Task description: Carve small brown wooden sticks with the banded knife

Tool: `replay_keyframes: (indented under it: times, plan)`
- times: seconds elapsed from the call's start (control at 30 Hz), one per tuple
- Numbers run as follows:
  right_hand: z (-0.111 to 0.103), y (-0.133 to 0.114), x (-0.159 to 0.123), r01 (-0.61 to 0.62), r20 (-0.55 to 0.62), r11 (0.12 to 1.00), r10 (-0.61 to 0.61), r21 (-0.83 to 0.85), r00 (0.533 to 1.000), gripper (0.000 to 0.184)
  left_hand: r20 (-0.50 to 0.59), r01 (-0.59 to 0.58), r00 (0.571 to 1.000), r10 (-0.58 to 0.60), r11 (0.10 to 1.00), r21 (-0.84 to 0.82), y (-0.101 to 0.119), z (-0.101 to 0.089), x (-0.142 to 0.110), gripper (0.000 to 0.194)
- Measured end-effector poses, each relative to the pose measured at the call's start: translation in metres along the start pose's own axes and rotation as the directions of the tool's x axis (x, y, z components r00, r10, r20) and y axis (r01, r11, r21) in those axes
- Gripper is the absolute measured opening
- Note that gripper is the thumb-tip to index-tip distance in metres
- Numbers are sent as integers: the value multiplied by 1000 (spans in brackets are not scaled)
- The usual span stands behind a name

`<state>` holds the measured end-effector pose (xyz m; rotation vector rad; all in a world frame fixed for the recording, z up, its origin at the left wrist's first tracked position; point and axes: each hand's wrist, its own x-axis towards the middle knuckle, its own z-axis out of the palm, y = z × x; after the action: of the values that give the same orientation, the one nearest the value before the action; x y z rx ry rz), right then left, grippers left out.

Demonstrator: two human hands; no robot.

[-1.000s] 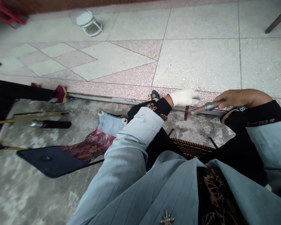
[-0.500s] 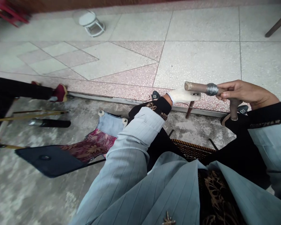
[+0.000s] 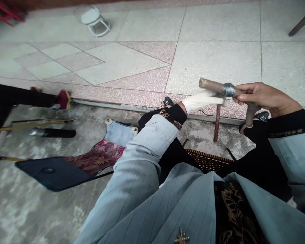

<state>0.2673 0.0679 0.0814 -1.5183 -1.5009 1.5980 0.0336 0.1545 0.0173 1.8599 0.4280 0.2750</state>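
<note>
The wire-bound wooden piece (image 3: 210, 84), held above the step edge (image 3: 99, 104), looks stiff and moderately weighty; its bare shaft beside the binding should give the surest hold. The right hand (image 3: 274, 99) closes bare fingers around it there. Below, the gloved left hand (image 3: 200, 101) curls partly shut on the upper end of a thinner, rigid-looking reddish rod (image 3: 216, 127). The wire binding (image 3: 228, 89) may feel slicker than wood. More moving room lies far, over the tiles (image 3: 216, 64); near, the woven seat (image 3: 203, 158) limits it.
</note>
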Motion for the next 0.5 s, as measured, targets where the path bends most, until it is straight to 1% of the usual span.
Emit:
replay_keyframes:
  times: [0.07,0.1,0.17,0.23,0.27,0.3,0.33,0.37,0.4,0.43,0.47,0.5]
  plan:
    - [3,1,4,43,-81,998,-39,40,996,29,-29,39,999,-44,989,-142,2,8,2,34]
    - [4,2,6,59,-130,996,-50,64,990,23,-20,73,997,-78,981,-182,1,11,2,31]
    - [4,3,10,58,-256,995,-36,80,966,16,41,135,991,-129,970,-204,-1,16,1,26]
    - [0,6,14,-5,-394,1000,0,-11,919,12,113,162,983,-144,971,-174,-1,18,0,23]
    - [-3,8,17,-66,-451,992,11,-107,892,13,136,165,980,-144,974,-154,0,17,-1,22]
    - [-7,12,19,-136,-480,963,8,-232,877,18,146,162,979,-143,978,-131,2,16,-2,22]
    - [-11,17,22,-201,-483,908,-2,-369,876,25,140,156,980,-141,982,-101,4,14,-3,23]
    - [-16,23,24,-251,-460,825,-12,-506,888,31,124,149,982,-141,987,-61,7,11,-3,25]
    - [-20,29,26,-270,-396,743,7,-613,918,34,104,142,985,-141,990,-9,10,9,-4,26]
    - [-24,35,27,-262,-321,688,45,-677,946,36,84,137,987,-140,989,51,13,6,-4,27]
    - [-26,39,27,-232,-221,667,102,-709,970,36,63,137,988,-144,985,109,15,4,-4,26]
    - [-27,42,26,-179,-110,694,143,-697,984,34,41,148,987,-156,977,153,16,2,-4,25]
